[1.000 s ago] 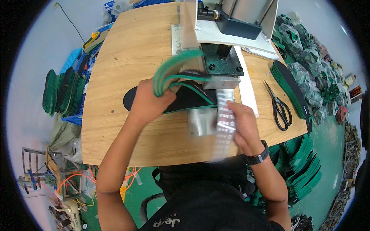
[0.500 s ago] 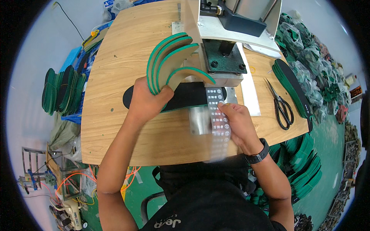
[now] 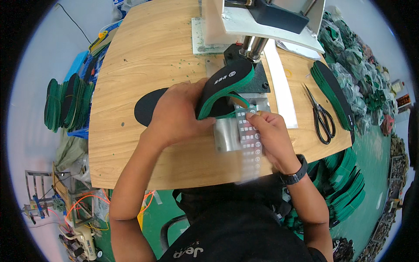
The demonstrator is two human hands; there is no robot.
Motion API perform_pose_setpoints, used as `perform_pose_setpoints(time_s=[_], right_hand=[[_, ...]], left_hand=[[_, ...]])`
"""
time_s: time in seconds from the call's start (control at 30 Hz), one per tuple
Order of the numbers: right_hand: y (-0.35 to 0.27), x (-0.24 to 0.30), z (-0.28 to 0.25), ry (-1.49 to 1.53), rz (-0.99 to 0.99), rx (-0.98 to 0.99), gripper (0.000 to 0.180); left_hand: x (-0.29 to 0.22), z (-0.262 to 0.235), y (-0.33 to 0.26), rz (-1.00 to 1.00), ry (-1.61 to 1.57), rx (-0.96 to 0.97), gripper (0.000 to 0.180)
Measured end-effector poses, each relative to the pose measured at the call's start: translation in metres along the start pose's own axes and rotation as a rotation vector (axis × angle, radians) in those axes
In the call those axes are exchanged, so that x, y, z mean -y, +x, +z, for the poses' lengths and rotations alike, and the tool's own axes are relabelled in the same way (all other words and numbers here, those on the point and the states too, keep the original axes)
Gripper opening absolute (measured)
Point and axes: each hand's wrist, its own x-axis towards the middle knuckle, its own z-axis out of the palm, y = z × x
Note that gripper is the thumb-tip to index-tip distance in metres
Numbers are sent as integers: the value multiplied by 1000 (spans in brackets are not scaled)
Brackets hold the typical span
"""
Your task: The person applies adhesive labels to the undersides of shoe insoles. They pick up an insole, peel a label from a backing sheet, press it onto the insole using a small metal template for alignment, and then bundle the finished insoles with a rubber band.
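While the right hand is pinching a sticker strip running near-to-far, the left hand is gripping green-edged insoles just beyond it, their long axis slanting far-right toward the press on the counter.

At the centre of the frame the left hand is gripping a black insole with a green edge, tilting it up under the press machine at the top. Just right of centre, the right hand is pinching a strip of small labels that is hanging down over the wooden table. Scissors are lying at the right, beside a stack of insoles. More green insoles are standing at the left edge.
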Motion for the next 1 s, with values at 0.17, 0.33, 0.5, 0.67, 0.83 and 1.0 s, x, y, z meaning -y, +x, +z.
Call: perform_pose_setpoints(time_s=[0.17,0.33,0.5,0.67,0.83,1.0], right_hand=[[-12,4,-16,50,-42,-66,22],[-12,18,-23,269,37,-160,17],[-11,16,-6,285,117,-41,16],[-29,8,-35,406,20,-266,18],[-18,12,-35,470,14,-188,19],[-7,17,6,283,149,-41,23]], left_hand=[[-2,-3,-7,-56,-129,-74,53],[9,-8,-6,-119,-419,-172,28],[16,-13,-11,-205,-574,-270,18],[18,-10,-12,-211,-560,-267,15],[16,-13,-12,-232,-543,-245,14],[25,-9,-12,-154,-622,-292,12]])
